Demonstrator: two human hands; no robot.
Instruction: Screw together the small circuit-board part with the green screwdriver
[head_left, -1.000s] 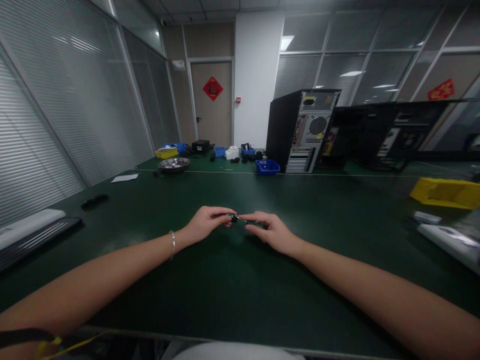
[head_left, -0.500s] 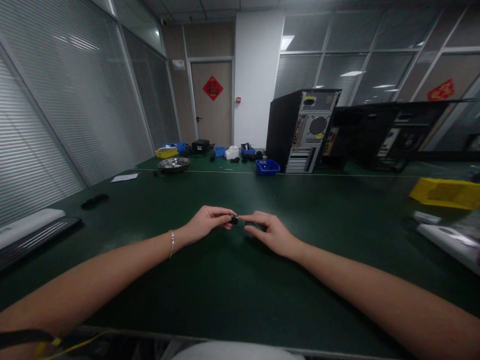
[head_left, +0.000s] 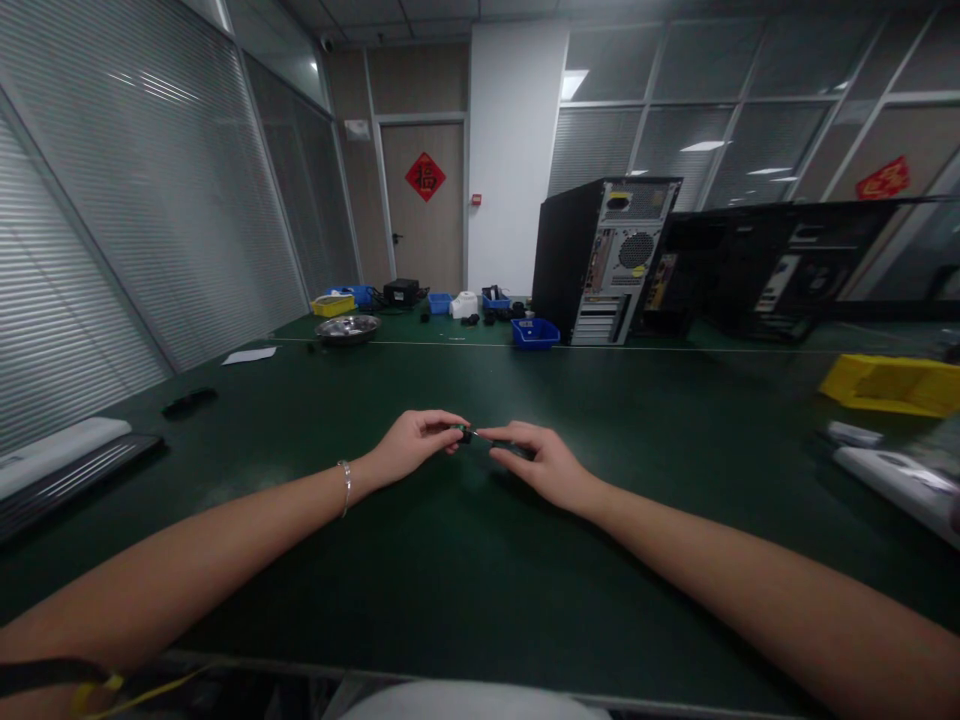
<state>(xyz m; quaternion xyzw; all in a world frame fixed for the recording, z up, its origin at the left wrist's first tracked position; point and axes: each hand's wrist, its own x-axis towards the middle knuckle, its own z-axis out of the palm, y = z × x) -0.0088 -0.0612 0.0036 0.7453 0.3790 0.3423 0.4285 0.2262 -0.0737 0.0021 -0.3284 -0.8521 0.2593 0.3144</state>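
Thumb and fingertips of the left hand (head_left: 416,440) are pinched closely on a small dark part (head_left: 466,436) with a hint of green, held just above the bench at the centre. The right hand (head_left: 536,460) holds a slim tool (head_left: 519,451) between thumb and fingers, index finger stretched forward, its bright tip pointing at the part; whether tip and part touch is too small to tell. The part looks light and stiff, likely fragile if it carries circuitry, so it is best held by its edges with light pressure; the tool seems rigid and is best gripped by its thicker dark end. A bracelet (head_left: 346,488) circles the left wrist. Around lies the green bench top (head_left: 480,570), with a metal dish (head_left: 349,329), blue bin (head_left: 535,336) and computer tower (head_left: 562,265) beyond.
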